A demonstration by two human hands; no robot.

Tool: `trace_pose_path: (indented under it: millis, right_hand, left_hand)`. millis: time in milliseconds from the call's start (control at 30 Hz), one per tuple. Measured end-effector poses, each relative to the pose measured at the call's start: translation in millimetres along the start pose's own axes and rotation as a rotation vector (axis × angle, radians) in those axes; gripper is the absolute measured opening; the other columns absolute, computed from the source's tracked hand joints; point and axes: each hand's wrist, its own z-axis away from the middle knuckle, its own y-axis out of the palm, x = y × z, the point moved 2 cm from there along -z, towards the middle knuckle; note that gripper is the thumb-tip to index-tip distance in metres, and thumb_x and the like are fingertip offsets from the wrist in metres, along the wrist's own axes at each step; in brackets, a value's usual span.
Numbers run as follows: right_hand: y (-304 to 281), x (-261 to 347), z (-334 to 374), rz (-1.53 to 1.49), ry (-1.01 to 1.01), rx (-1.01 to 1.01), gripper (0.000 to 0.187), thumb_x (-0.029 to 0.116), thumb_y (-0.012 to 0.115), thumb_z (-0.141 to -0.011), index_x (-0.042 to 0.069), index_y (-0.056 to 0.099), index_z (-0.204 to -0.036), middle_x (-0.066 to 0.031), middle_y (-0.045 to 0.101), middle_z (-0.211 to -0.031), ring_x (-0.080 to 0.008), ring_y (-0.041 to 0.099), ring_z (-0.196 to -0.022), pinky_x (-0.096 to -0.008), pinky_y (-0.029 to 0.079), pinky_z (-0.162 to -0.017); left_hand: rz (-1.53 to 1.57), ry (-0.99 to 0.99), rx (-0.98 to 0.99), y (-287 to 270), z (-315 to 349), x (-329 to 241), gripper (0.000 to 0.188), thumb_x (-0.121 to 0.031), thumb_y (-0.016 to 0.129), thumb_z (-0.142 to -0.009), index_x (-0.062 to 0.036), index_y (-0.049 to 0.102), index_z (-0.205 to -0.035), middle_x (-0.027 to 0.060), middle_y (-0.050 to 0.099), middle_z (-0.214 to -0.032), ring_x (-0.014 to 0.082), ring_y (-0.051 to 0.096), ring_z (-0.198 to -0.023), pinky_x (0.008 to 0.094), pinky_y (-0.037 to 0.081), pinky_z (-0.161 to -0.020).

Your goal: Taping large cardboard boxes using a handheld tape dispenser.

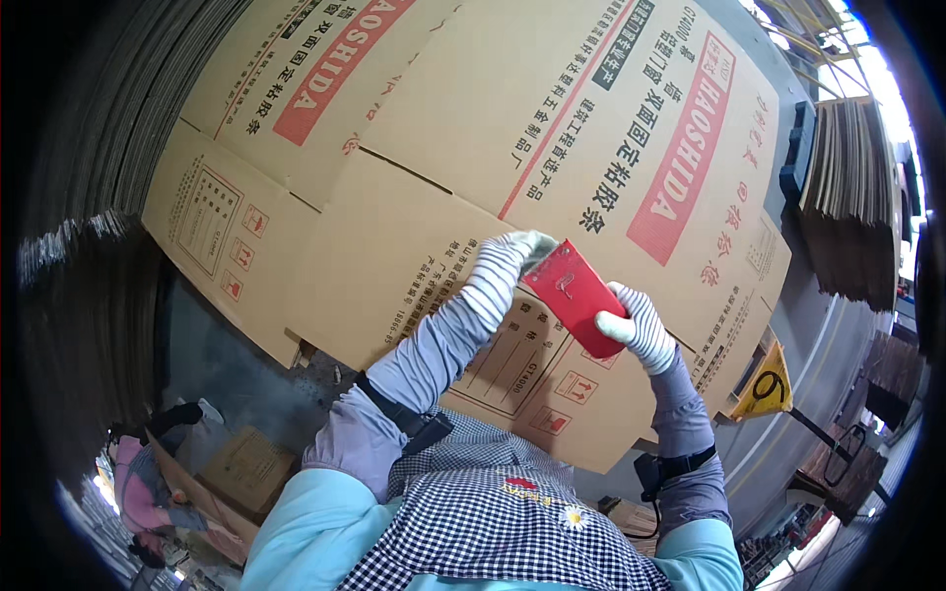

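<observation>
While holding red slab (574, 300) above cardboard (414, 231) | in right hand (639, 332), with fingers closed | beside left hand (507, 264), unable to tell fingers' opening

Left hand (529, 248) bent inward; right hand (639, 328) gripping.

Matt paper-faced cardboard (394, 229); smooth, scuffed red slab (575, 303); matt knitted-cloth gloves (646, 331)
</observation>
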Motion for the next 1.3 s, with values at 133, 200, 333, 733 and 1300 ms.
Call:
trace_pose_path:
  millis: [133, 200, 333, 733, 1300]
  right_hand:
    - [-48.1, -36.3, -31.5, 0.402, 0.246, -0.072, 0.058, 0.043, 0.081, -0.074, -0.002, 0.069, -0.109, -0.0096, 0.071, -0.083, -0.0143, 0.067, -0.073, -0.0312, 0.054, -0.069]
    - [-62.0, -44.0, -48.7, 0.559, 0.390, -0.091, 0.062, 0.047, 0.080, -0.073, -0.002, 0.069, -0.109, -0.0118, 0.072, -0.084, -0.0180, 0.069, -0.074, -0.0331, 0.054, -0.070]
    - [-79.4, -58.0, -67.8, 0.537, 0.441, -0.087, 0.068, 0.050, 0.080, -0.071, -0.007, 0.069, -0.106, -0.0159, 0.071, -0.082, -0.0234, 0.070, -0.075, -0.0369, 0.055, -0.070]
    - [-94.5, -73.8, -28.8, 0.302, 0.395, 0.086, 0.060, 0.048, 0.075, -0.081, -0.001, 0.068, -0.113, -0.0056, 0.070, -0.090, -0.0122, 0.063, -0.081, -0.0306, 0.051, -0.078]
    - [-81.6, -69.9, -13.4, 1.730, 0.779, 0.023, 0.036, 0.041, 0.065, -0.084, 0.008, 0.075, -0.097, -0.0096, 0.073, -0.096, -0.0265, 0.068, -0.095, -0.0410, 0.048, -0.085]
  left_hand:
    - [-0.081, 0.676, -0.604, -85.8, -35.0, -22.9, 0.032, -0.027, 0.059, -0.094, -0.0032, 0.070, -0.112, 0.0138, 0.067, -0.117, 0.0210, 0.062, -0.112, 0.0353, 0.045, -0.100]
    - [-0.731, 0.728, -0.783, -108.4, -53.7, -21.4, 0.037, -0.031, 0.062, -0.091, -0.0063, 0.068, -0.117, 0.0160, 0.057, -0.131, 0.0257, 0.050, -0.124, 0.0417, 0.035, -0.107]
    - [-1.367, 0.493, -0.968, -96.3, -50.2, -31.2, 0.063, -0.038, 0.072, -0.081, -0.0144, 0.054, -0.137, 0.0214, 0.018, -0.158, 0.0383, 0.013, -0.146, 0.0540, 0.007, -0.118]
    - [0.603, 0.187, -0.284, -58.9, -84.3, 29.1, 0.041, -0.025, 0.045, -0.103, 0.0038, 0.047, -0.131, 0.0226, 0.059, -0.126, 0.0369, 0.061, -0.112, 0.0462, 0.055, -0.094]
    - [0.083, 0.920, -0.854, -191.1, -88.3, -58.4, 0.028, -0.009, 0.051, -0.096, -0.0009, 0.054, -0.123, 0.0159, 0.064, -0.112, 0.0265, 0.066, -0.091, 0.0379, 0.055, -0.078]
